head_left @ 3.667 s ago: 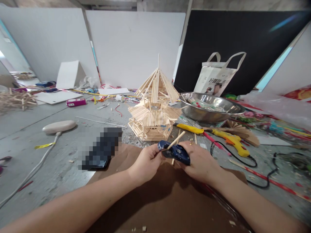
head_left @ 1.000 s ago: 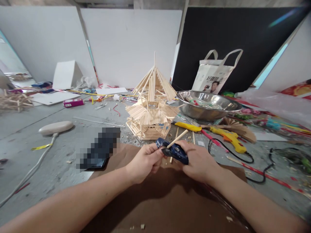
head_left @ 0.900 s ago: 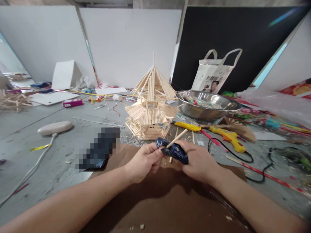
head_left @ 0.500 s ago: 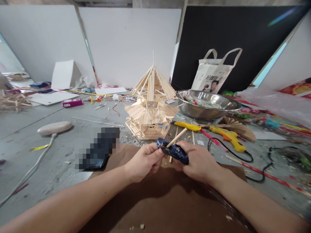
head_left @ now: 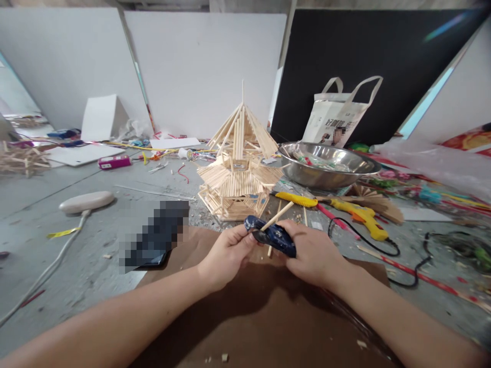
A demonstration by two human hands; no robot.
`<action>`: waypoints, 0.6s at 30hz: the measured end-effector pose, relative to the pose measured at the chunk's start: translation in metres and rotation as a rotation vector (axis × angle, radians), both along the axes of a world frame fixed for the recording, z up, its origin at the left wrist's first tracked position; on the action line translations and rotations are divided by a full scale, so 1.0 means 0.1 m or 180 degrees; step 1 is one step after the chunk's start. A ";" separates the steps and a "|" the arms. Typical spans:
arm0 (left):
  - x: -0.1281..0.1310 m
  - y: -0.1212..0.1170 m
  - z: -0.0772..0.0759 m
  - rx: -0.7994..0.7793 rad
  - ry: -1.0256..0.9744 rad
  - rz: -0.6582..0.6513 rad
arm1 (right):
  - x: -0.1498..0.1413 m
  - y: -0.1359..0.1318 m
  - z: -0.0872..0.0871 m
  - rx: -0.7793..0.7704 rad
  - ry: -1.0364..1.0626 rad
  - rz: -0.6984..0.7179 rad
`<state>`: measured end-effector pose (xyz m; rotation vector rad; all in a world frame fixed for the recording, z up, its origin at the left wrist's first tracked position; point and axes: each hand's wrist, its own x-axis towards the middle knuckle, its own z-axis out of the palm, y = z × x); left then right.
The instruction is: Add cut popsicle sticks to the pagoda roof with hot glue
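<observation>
My left hand (head_left: pixel 230 253) is closed, thumb and fingers pinching at the left end of a dark blue, pale-specked hand tool (head_left: pixel 283 240) with a black part; its exact kind is unclear. My right hand (head_left: pixel 314 250) wraps round the tool's right end. A thin wooden stick (head_left: pixel 279 215) slants up to the right across the tool; its lower end is hidden by the tool and left fingers. Just beyond my hands stands a tiered wooden-stick model (head_left: pixel 240 181) with a pointed roof. Brown sheet (head_left: pixel 245 317) lies beneath my hands.
Left of my hands lie a phone (head_left: pixel 153 240) and a white corded device (head_left: pixel 87 202). To the right are a yellow-handled tool (head_left: pixel 297 199), a yellow glue gun (head_left: pixel 362 217) with black cord, and a metal basin (head_left: pixel 330 176). A tote bag (head_left: pixel 333 120) stands behind the basin.
Both hands, the blue tool and the wooden stick have shifted very slightly left. The grip looks the same, and the model and surroundings stay put.
</observation>
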<state>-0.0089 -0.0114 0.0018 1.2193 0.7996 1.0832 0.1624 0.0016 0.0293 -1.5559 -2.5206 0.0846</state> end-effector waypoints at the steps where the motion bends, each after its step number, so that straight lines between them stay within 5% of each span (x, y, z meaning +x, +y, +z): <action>1: -0.01 0.01 -0.01 -0.0118 -0.0141 -0.0124 | 0.01 0.00 0.00 0.0004 0.0022 0.0032; 11: -0.05 0.03 0.01 -0.0678 -0.0602 -0.0760 | 0.03 0.00 -0.03 -0.0013 0.0033 0.0075; 18: -0.02 0.03 0.00 -0.0078 -0.0046 -0.0362 | 0.00 -0.02 0.00 -0.0029 -0.0234 -0.0108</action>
